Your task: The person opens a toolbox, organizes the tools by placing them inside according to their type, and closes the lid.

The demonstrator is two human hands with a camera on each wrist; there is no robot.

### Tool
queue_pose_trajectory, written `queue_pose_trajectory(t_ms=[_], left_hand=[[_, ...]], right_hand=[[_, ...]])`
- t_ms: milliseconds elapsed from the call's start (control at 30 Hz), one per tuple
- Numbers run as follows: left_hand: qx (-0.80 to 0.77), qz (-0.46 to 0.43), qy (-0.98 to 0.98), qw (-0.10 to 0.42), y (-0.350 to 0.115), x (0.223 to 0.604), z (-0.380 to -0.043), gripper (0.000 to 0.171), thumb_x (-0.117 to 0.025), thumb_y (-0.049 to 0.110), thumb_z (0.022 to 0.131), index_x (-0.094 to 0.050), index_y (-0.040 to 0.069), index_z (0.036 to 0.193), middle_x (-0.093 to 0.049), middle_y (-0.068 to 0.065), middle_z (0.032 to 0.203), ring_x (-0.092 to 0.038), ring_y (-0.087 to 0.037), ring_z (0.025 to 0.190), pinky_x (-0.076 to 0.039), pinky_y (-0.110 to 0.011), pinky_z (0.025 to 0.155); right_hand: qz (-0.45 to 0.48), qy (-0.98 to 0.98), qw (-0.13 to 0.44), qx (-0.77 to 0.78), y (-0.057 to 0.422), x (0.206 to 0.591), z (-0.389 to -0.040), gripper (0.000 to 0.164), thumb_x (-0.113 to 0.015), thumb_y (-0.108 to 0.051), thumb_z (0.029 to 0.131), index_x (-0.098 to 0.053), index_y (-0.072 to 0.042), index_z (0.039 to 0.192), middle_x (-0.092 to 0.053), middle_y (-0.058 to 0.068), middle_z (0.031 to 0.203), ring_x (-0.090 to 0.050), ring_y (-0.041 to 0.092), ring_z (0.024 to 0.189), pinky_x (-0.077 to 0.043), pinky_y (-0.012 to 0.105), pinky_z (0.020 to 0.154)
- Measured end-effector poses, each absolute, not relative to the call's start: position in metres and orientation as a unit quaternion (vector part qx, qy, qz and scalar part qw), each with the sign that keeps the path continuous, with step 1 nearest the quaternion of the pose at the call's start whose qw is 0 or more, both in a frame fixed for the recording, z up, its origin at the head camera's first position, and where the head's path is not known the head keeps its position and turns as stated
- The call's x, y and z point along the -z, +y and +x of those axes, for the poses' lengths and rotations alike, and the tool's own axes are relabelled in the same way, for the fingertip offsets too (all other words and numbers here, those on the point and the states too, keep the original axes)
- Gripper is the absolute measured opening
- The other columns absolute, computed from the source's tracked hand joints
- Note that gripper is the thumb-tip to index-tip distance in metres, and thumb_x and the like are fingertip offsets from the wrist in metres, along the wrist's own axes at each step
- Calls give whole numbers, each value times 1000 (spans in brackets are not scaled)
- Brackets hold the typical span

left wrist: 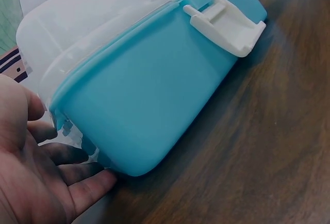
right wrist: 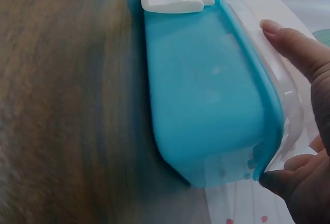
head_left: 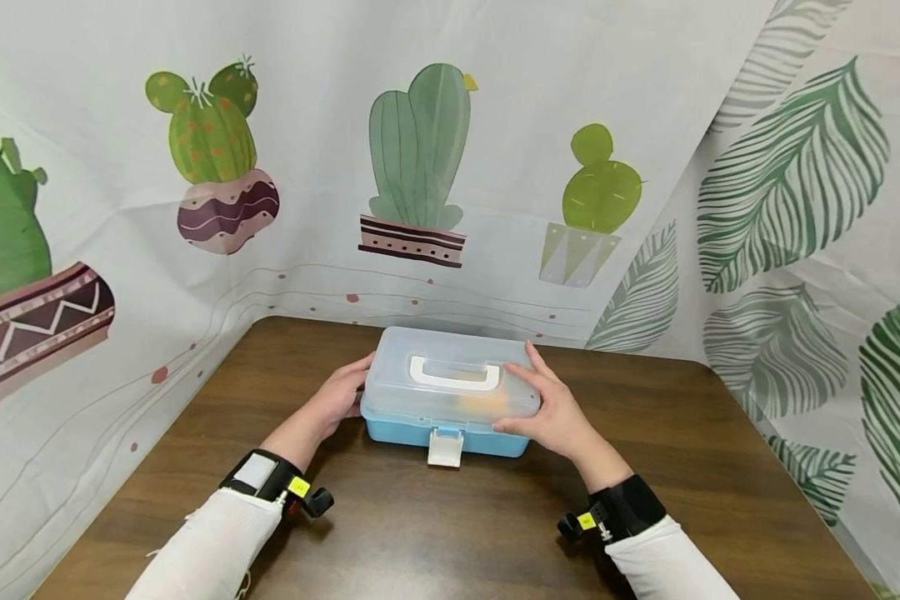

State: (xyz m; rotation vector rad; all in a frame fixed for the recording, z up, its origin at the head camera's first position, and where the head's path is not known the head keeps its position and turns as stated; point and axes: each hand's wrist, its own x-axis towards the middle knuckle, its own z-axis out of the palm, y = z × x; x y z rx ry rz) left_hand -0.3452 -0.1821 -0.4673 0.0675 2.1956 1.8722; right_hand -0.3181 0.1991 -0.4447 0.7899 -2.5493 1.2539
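Observation:
A plastic storage box (head_left: pixel 450 392) with a light blue base (left wrist: pixel 139 90) and a translucent lid (head_left: pixel 397 358) stands on the table. The lid carries a white handle (head_left: pixel 453 383), and something orange shows faintly through it. On the front, the white latch (head_left: pixel 445 447) hangs flipped outward and down. My left hand (head_left: pixel 342 392) lies against the box's left end, fingers extended along the end wall near its bottom in the left wrist view. Around the lid's right end, my right hand (head_left: pixel 551 408) grips with thumb at the front and fingers over the top and side.
The brown wooden table (head_left: pixel 412 533) extends around the box. Behind it hangs a white cloth (head_left: pixel 307 208) printed with cacti, and a leaf-printed cloth (head_left: pixel 787 250) hangs on the right. Black wrist straps (head_left: pixel 630 504) with small cameras sit over my white sleeves.

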Motion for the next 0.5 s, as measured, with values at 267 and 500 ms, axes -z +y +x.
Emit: queue_pose_trajectory(t_ms=[267,500], left_hand=[[-655,13,744,132,-186,470,-344,56,-44,37,109,-31,31,163,-48,-17,157,-58,-27,130,-53,-37,96],[-659,3,742,125,-189,470,-344,55,-50,42,107,-41,27,159,-51,-14,156,-58,-28,133,-57,-41,97]], right_hand=[[270,-868,95,-405,199,446,-319,90,-96,-44,69,-56,-28,148,-14,3,174,-23,39,158,-36,64,118],[268,-872,83,-401,200,445,-318,87,-93,-47,73,-53,-31,149,-10,0,175,-21,38,159,-34,66,118]])
